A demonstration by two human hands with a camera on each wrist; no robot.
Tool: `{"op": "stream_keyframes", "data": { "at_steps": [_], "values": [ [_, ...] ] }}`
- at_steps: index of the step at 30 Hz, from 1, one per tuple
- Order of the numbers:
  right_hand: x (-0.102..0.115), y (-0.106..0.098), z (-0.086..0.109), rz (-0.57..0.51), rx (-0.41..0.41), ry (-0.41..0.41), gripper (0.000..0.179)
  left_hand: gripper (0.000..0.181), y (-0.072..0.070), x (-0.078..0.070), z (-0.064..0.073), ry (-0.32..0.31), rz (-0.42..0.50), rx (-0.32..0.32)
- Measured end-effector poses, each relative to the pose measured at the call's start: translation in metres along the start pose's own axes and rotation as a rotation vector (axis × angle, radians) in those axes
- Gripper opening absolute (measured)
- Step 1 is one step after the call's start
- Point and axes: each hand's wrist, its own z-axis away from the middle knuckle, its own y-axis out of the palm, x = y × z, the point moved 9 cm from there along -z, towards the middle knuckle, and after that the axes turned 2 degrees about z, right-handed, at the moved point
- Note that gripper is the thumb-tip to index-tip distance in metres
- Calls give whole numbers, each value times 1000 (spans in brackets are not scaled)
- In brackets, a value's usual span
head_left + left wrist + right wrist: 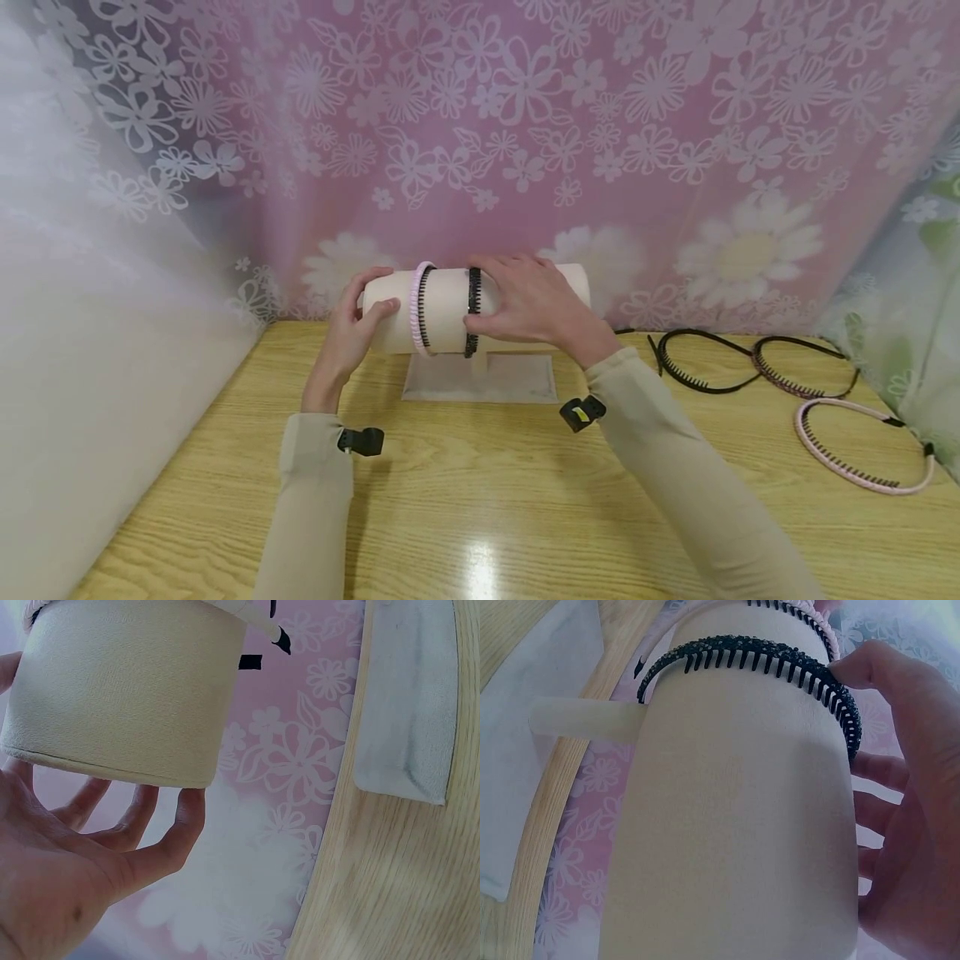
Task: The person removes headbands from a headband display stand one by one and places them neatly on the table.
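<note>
A cream padded display roll (pixel 447 304) lies level on a T-shaped stand whose flat base (pixel 517 379) rests on the table. My left hand (pixel 351 329) grips the roll's left end, thumb in front and fingers around the end and behind. A pink headband (pixel 416 308) with dark comb teeth sits around the roll near that hand. To its right, a black glittery toothed headband (pixel 761 651) also goes around the roll. My right hand (pixel 528 304) pinches this black headband, thumb on its front and index finger near its top; the other fingers lie behind the roll.
On the table's right side lie a black toothed headband (pixel 693 386), a dark brownish one (pixel 787 385) and a pink one (pixel 813 450). A floral curtain (pixel 480 125) hangs right behind the roll. A white wall (pixel 135 350) stands at the left.
</note>
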Motion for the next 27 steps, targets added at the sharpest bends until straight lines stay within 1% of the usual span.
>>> {"op": "stream_keyframes", "data": {
  "at_steps": [7,10,20,27],
  "values": [
    [-8,-3,2,-26,-20,-14,75,51,-1,2,1,-17,-3,-1],
    [-11,-4,2,-41,-25,-22,72,51,-1,2,1,-15,-1,-4],
    [-18,-7,5,-55,-18,-24,75,52,-1,1,1,-13,-11,-5],
    [-21,-9,6,-71,-25,-30,72,50,-1,1,1,-12,-1,-2]
  ]
}}
